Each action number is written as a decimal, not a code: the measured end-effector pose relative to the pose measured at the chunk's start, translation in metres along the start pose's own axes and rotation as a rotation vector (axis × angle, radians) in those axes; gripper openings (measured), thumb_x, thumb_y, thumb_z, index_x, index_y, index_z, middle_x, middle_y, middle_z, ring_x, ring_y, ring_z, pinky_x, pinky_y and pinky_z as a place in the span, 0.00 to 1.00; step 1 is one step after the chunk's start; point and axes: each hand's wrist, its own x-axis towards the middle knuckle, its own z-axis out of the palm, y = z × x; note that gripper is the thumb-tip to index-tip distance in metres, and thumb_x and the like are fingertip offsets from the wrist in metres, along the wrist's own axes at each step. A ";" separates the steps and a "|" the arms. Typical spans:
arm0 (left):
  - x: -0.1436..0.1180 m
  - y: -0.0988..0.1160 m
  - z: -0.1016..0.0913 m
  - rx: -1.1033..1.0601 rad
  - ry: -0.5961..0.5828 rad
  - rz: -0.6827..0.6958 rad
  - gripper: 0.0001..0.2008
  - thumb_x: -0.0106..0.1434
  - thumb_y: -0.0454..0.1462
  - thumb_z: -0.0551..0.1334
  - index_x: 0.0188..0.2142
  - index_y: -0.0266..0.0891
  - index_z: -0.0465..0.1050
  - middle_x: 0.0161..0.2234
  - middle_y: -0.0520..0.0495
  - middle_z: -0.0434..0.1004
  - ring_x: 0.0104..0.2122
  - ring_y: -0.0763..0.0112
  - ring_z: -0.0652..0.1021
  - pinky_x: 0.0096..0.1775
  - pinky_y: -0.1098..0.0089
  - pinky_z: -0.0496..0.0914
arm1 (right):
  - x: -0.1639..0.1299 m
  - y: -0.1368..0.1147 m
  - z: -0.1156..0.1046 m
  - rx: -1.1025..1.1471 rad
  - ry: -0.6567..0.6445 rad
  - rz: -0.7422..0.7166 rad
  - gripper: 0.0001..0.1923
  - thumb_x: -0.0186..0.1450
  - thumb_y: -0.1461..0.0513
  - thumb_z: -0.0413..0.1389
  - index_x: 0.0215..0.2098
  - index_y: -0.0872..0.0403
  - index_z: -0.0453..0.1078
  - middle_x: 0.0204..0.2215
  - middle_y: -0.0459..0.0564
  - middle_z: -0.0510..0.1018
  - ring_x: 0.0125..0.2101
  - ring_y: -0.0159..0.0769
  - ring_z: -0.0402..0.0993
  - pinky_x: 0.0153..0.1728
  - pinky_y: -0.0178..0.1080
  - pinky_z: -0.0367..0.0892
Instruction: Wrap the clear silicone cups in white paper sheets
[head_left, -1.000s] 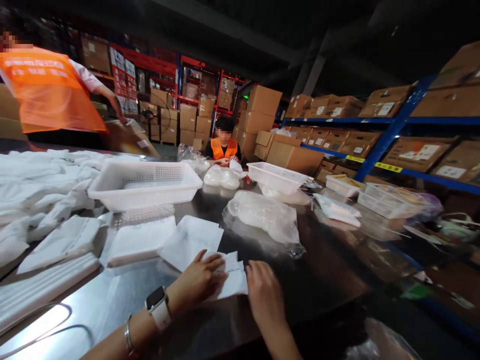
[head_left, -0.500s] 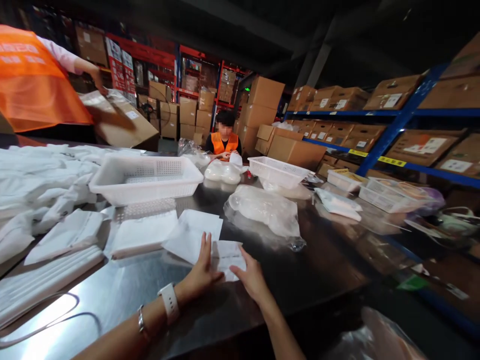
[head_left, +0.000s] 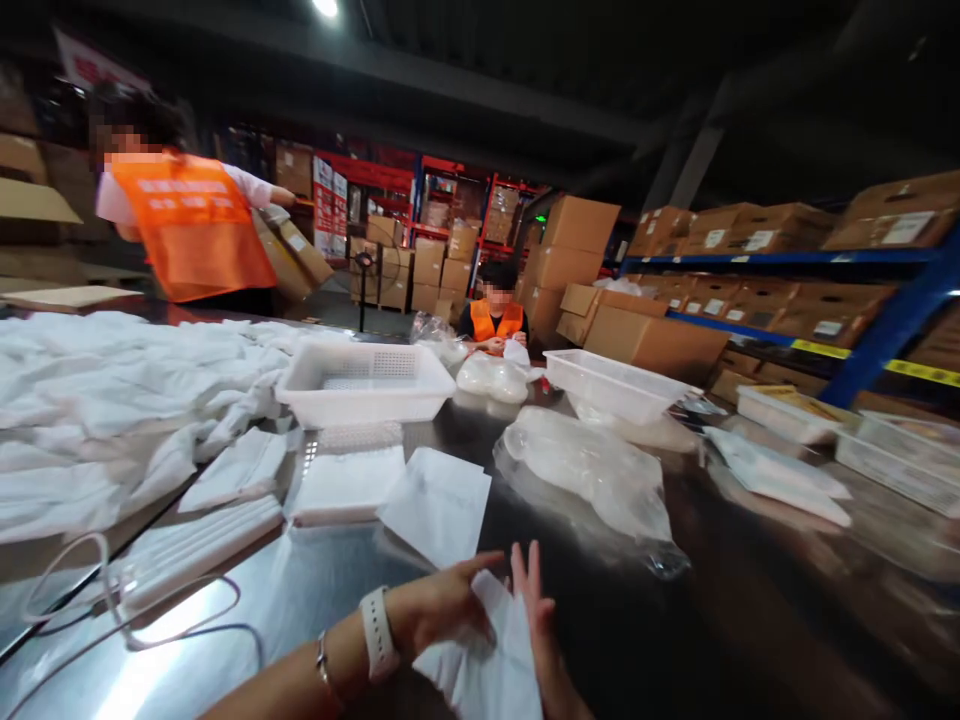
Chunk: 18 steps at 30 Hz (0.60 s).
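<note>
Left hand (head_left: 439,608) pinches white folded cloth (head_left: 487,665) at near table (head_left: 247,600) edge; right hand (head_left: 538,620) flat, fingers spread, against its right side. Risk: light one-sided hold, slick metal, so cloth may slide, fold spring apart. Plastic bag (head_left: 592,470) close beyond.

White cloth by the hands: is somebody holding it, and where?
Yes. Both hands hold the cloth: the left hand grips its left edge near the top, the right hand presses along its right edge.

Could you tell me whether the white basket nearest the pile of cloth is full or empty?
Empty, as far as shows: the basket has its perforated floor and far wall bare, though the near rim hides part of the inside.
</note>
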 end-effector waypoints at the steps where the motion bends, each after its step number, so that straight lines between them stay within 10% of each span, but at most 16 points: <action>1: -0.003 0.007 -0.002 0.047 0.013 0.022 0.36 0.40 0.25 0.66 0.52 0.39 0.70 0.21 0.56 0.72 0.22 0.70 0.74 0.30 0.66 0.70 | 0.005 0.004 -0.001 0.018 0.057 -0.001 0.53 0.53 0.28 0.25 0.69 0.44 0.24 0.69 0.56 0.42 0.65 0.47 0.46 0.58 0.53 0.57; 5: -0.033 0.053 -0.040 0.032 0.240 0.328 0.22 0.48 0.31 0.65 0.45 0.40 0.74 0.35 0.48 0.78 0.37 0.63 0.78 0.42 0.62 0.73 | 0.012 0.005 -0.003 0.126 0.208 0.023 0.54 0.55 0.29 0.30 0.69 0.47 0.24 0.66 0.64 0.51 0.61 0.52 0.59 0.52 0.54 0.64; 11: -0.073 0.106 -0.131 0.033 1.042 0.843 0.23 0.65 0.39 0.49 0.59 0.49 0.53 0.55 0.44 0.67 0.53 0.66 0.71 0.47 0.63 0.72 | 0.006 -0.006 0.005 0.133 0.191 -0.042 0.57 0.52 0.27 0.38 0.69 0.51 0.38 0.49 0.64 0.72 0.46 0.56 0.74 0.49 0.58 0.65; 18: -0.025 0.059 -0.136 0.676 0.810 0.651 0.19 0.51 0.32 0.59 0.44 0.36 0.74 0.42 0.39 0.79 0.47 0.56 0.76 0.53 0.56 0.66 | -0.012 -0.011 0.004 -0.117 0.049 -0.065 0.37 0.62 0.37 0.46 0.62 0.45 0.56 0.49 0.56 0.74 0.51 0.50 0.70 0.54 0.49 0.65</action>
